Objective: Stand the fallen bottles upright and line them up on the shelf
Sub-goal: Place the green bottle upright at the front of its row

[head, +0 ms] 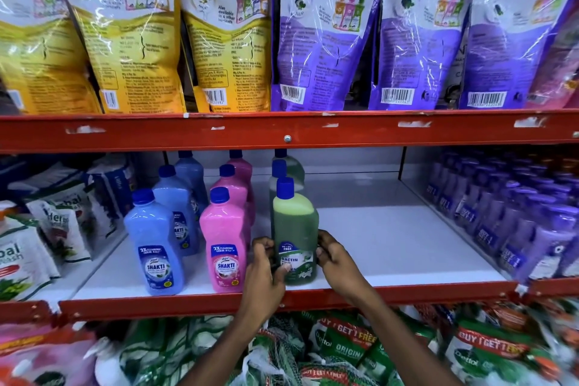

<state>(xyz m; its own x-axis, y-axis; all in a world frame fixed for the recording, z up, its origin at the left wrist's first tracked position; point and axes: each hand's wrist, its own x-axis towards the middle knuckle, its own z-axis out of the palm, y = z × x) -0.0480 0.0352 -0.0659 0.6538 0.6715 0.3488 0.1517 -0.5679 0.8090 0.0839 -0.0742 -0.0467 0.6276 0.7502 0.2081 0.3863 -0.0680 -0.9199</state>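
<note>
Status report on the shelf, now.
Both hands, left hand and right hand, on green bottle, upright at shelf front. Nothing in the way.

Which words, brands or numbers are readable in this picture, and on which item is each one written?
"2X CLEANING", "SHAKTI": blue bottle.
"SHAKTI": pink bottle.
"FREE", "BACTIN": green bottle, held by both hands.
"SANTOOR": purple pouches, top partly cut off.
"Dettol", "ORIGINAL", "BUY 1 GET 1 FREE": green packs below.
"BUY 1 GET 1": purple bottles.
Fine print and barcode numbers on the pouches: too small.
</note>
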